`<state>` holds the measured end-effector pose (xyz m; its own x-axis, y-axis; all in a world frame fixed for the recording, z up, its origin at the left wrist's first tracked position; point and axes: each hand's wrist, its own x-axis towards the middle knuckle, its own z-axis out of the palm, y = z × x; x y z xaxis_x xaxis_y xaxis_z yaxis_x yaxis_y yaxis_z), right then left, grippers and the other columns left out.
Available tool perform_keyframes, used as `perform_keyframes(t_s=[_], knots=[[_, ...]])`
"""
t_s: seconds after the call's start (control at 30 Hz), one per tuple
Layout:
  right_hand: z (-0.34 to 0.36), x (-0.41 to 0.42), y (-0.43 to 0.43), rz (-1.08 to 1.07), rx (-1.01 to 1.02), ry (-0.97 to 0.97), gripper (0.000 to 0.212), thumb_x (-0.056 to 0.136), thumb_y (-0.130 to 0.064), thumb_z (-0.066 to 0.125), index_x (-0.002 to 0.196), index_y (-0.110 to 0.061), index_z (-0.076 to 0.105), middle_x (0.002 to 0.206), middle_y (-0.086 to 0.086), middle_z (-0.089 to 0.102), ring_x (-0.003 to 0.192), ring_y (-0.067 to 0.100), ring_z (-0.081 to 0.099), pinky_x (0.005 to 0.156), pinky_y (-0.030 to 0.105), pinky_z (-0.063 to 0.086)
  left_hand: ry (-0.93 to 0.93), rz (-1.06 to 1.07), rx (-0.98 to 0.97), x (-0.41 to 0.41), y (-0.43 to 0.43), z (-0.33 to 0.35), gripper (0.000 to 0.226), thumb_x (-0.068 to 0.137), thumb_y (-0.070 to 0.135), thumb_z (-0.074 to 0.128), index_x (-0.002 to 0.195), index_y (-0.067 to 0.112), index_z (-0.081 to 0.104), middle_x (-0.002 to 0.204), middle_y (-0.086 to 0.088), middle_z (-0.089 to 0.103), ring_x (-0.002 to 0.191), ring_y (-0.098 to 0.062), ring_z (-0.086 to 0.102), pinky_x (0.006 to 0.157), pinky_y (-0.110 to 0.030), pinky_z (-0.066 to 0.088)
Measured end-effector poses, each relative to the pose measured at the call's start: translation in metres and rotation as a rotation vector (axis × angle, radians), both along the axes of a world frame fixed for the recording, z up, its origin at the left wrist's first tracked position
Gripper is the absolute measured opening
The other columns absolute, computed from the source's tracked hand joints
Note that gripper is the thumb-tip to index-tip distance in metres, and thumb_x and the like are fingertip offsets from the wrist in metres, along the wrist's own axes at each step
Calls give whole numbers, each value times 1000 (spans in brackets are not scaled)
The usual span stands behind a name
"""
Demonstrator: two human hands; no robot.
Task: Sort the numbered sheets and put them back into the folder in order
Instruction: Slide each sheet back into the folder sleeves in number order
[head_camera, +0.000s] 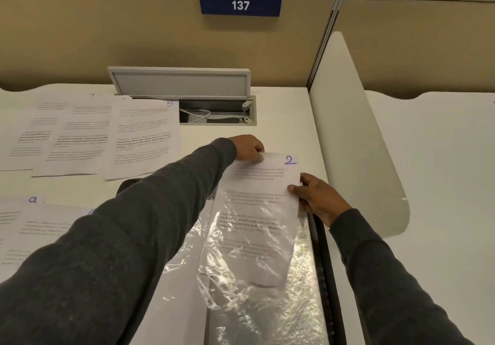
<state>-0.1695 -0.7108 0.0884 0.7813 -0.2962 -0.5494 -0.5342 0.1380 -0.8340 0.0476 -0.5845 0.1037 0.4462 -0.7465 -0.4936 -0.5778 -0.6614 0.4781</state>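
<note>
A printed sheet numbered 2 (263, 184) sits halfway inside a crinkled clear plastic sleeve (241, 272) of the open folder (320, 237), whose black spine runs along the right. My left hand (247, 148) pinches the sheet's top left corner. My right hand (314, 197) grips its right edge with the thumb on top. More numbered sheets lie on the desk at the left: sheet 5 (144, 136) in the upper row and sheet 9 (16, 216) in the lower row.
An open cable hatch (217, 114) with its grey lid raised sits behind the sheets. A white rounded divider panel (356, 141) stands at the desk's right edge. A beige partition with a blue sign reading 137 (240, 4) closes the back.
</note>
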Motion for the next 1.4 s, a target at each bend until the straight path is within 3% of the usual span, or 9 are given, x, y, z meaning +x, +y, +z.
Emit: perform_keyframes(t_s=[0.13, 0.3, 0.4, 0.6, 0.73, 0.9, 1.0, 1.23, 1.4], knots=[[-3, -5, 1, 87, -45, 117, 50, 82, -48, 78, 120, -17, 65, 106, 7, 77, 100, 31, 73, 89, 47, 60, 5, 93, -103, 3, 5, 2, 19, 97, 23, 53, 109, 16, 66, 108, -2, 65, 98, -21, 58, 82, -32, 40], [-14, -15, 5, 118, -98, 180, 30, 84, -27, 80, 107, -11, 70, 105, 14, 76, 96, 37, 72, 93, 55, 57, 52, 133, -145, 6, 9, 2, 16, 97, 21, 53, 106, 22, 65, 109, -1, 65, 101, -22, 59, 88, -35, 44], [-11, -16, 7, 70, -103, 152, 15, 90, -18, 74, 104, -12, 71, 106, 15, 76, 92, 32, 72, 88, 47, 58, 93, 29, -36, 0, 9, 3, 10, 94, 20, 58, 98, 25, 66, 109, 0, 67, 103, -23, 61, 96, -41, 46], [-4, -12, 9, -57, -155, 89, 9, 91, -18, 72, 100, -16, 72, 99, 8, 77, 91, 27, 74, 91, 43, 59, 147, -142, 144, -19, 5, 0, 13, 88, 20, 65, 80, 30, 68, 96, 5, 67, 97, -22, 60, 100, -48, 46], [-3, -9, 12, -116, -185, 61, 14, 91, -20, 73, 102, -13, 73, 98, 10, 77, 86, 24, 74, 82, 40, 62, 147, -248, 206, -35, 4, 1, 9, 89, 17, 62, 91, 19, 70, 94, 1, 66, 88, -19, 57, 98, -44, 45], [-1, -7, 16, -172, -224, 42, 16, 93, -25, 71, 101, -12, 74, 95, 11, 77, 88, 31, 74, 83, 44, 60, 122, -39, -66, -50, 13, 0, 35, 88, 49, 63, 100, 16, 63, 97, 2, 64, 89, -18, 58, 82, -34, 45], [2, -6, 19, -179, -216, 52, 20, 96, -27, 66, 103, -9, 72, 96, 13, 76, 91, 33, 74, 86, 47, 61, 92, -1, -171, -58, 21, -6, 24, 85, 35, 73, 91, 12, 67, 97, -4, 65, 87, -19, 56, 79, -33, 46], [15, -18, 25, -48, -99, 125, 44, 96, -45, 63, 113, -4, 67, 109, 16, 73, 95, 27, 69, 81, 38, 56, 182, 135, -244, -70, 33, -10, 18, 97, 21, 55, 89, 17, 70, 77, 5, 69, 73, -9, 62, 80, -30, 50], [15, -35, 27, 26, -83, 148, 43, 95, -38, 66, 117, -1, 65, 113, 15, 73, 101, 27, 70, 89, 41, 57, 167, 102, -273, -80, 38, -10, 18, 90, 36, 66, 94, 19, 63, 93, 4, 65, 86, -14, 58, 79, -30, 47]])
